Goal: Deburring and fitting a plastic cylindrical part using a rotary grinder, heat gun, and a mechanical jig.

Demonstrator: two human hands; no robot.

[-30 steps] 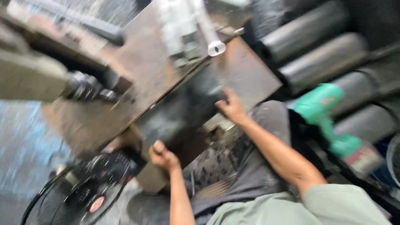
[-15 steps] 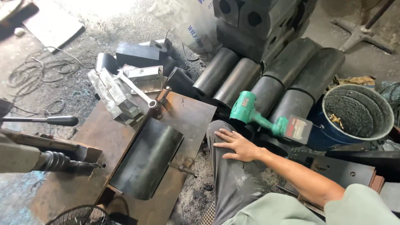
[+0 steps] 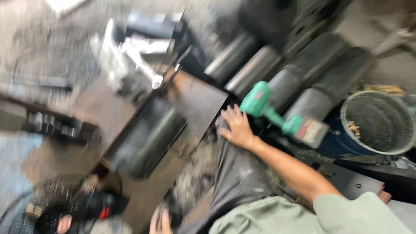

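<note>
The picture is blurred by head motion. My right hand rests open on my grey-trousered knee, fingers spread, just left of a green cordless drill that lies on dark metal parts. My left hand shows only partly at the bottom edge, fingers together, holding nothing that I can see. A dark curved metal piece lies on the rusty steel plate in front of me, left of my right hand.
Several dark metal cylinders lie side by side behind the drill. A round bucket with dark content stands at the right. Bright metal tools and blocks sit at the plate's far end. A fan grille is bottom left.
One second ago both hands gripped the dark curved piece; it now lies free on the plate. My right hand moved onto my knee near the drill, and the left dropped to the bottom edge.
</note>
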